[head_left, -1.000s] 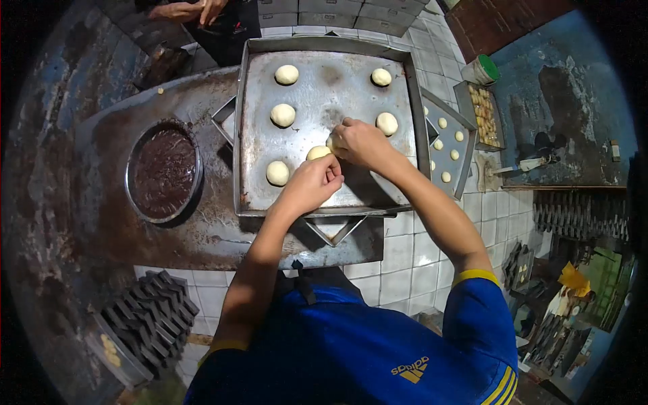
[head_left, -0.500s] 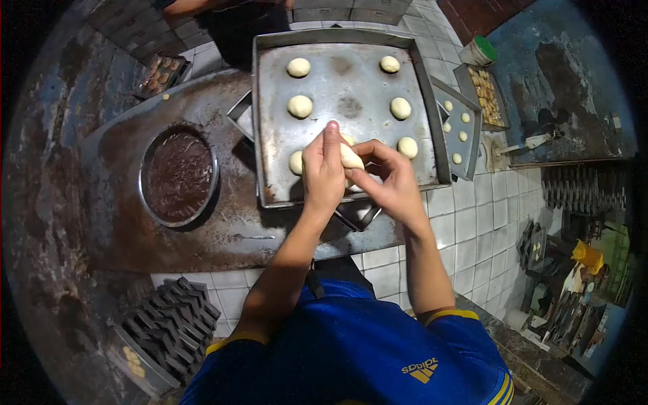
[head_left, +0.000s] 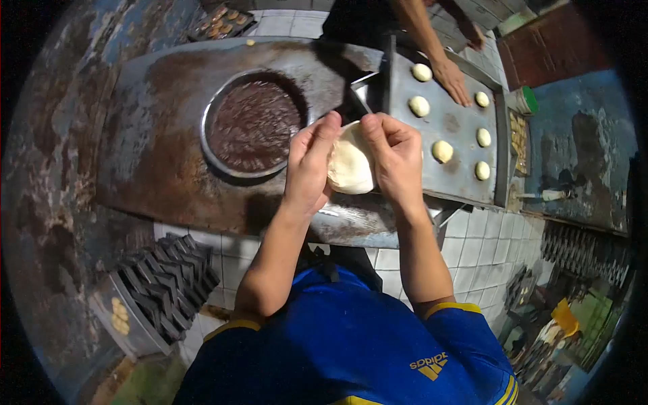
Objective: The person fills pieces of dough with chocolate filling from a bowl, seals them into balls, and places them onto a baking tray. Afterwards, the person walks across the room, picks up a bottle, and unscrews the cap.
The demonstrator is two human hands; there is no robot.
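Note:
A flattened piece of pale dough [head_left: 351,165] is stretched between my two hands, above the front part of the table. My left hand [head_left: 307,165] grips its left edge, thumb on top. On the opposite edge, my right hand [head_left: 399,158] pinches the dough between thumb and fingers. Just left of my hands stands a round metal bowl [head_left: 205,138] with a dark brown paste [head_left: 253,128] in it. To the right lies a metal baking tray [head_left: 466,183] bearing several round dough balls, one of them a ball [head_left: 442,151] close to my right hand.
Another person's hand [head_left: 453,79] rests flat on the tray among the dough balls. The worn table [head_left: 155,148] extends left. Stacked dark metal moulds [head_left: 165,287] stand at lower left. A tray of baked pieces [head_left: 223,25] is at the back, and a green-lidded bucket [head_left: 528,100] at right.
My view and hands have shifted left, from over the tray to beside the bowl. The small folded dough now appears wide and flat. Another person's hand has come onto the tray.

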